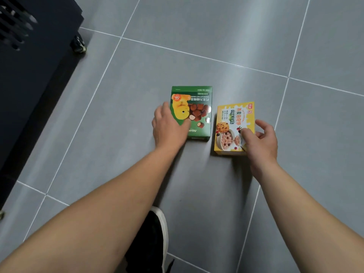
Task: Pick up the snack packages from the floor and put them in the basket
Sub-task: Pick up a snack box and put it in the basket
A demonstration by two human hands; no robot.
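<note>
Head view, looking down: two snack packages lie flat on the grey tiled floor [226, 46], side by side with a narrow gap between them, print upside down to the wearer. Green box [199, 107] on the left, yellow box [230, 123] on the right and a bit nearer. Left hand [169, 127] lies over the green box's left near corner, palm down, fingers loosely curled along the left edge, thumb across the printed face; probably wrapping the edge to lift, but a closed grip cannot be confirmed. Right hand [260, 140] is at the yellow box's right near corner, thumb tip on the top face, other fingers spread and curled past the right edge, not pinched shut. Both hands approach from the near side, likely so each box can be taken by a long edge at once. Neither box looks lifted. Basket is not clearly in view; a dark slotted object [23, 56] at upper left, on a small wheel [78, 44], may be a cart or bin, cannot tell which. Floor is smooth, glossy tile with pale grout lines, soft window-like glare. Black shoe with white sole [155, 243] at bottom centre, between the forearms. Task judged at its start: both packages on the floor.
</note>
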